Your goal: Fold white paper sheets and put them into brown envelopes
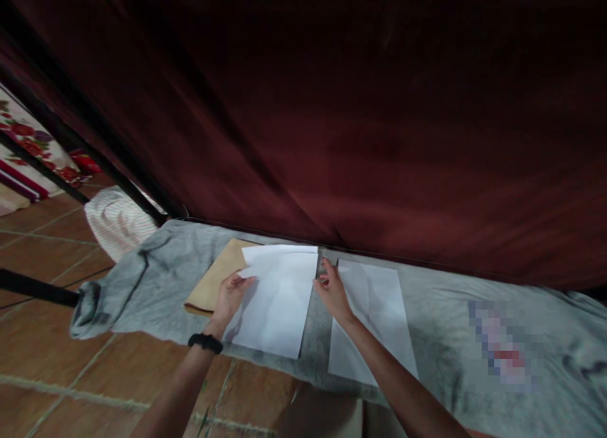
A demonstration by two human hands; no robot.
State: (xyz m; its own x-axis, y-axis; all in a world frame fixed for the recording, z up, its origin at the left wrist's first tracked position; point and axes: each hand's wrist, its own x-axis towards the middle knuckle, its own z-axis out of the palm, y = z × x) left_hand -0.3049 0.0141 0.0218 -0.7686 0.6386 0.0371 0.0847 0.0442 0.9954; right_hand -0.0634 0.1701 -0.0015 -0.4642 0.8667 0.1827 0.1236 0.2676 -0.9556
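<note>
A white sheet of paper (275,311) lies on the grey cloth, its upper part raised or folded over. My left hand (232,294), with a black band on the wrist, pinches the sheet's left edge between thumb and fingers. At the opposite edge is my right hand (332,291), its thumb and a curled finger closed at the paper while another finger points up. Just right of those fingers shows a small pale strip I cannot make out. A second white sheet (379,299) lies flat, partly under my right forearm. Beneath the left sheet's side rests a brown envelope or folder (219,272).
The grey cloth (156,292) covers a long low surface in front of a dark red hanging fabric (403,198). A blurred patch (502,349) lies on it at right. Black metal bars (38,287), striped fabric (121,217) and tiled floor (57,343) are at left.
</note>
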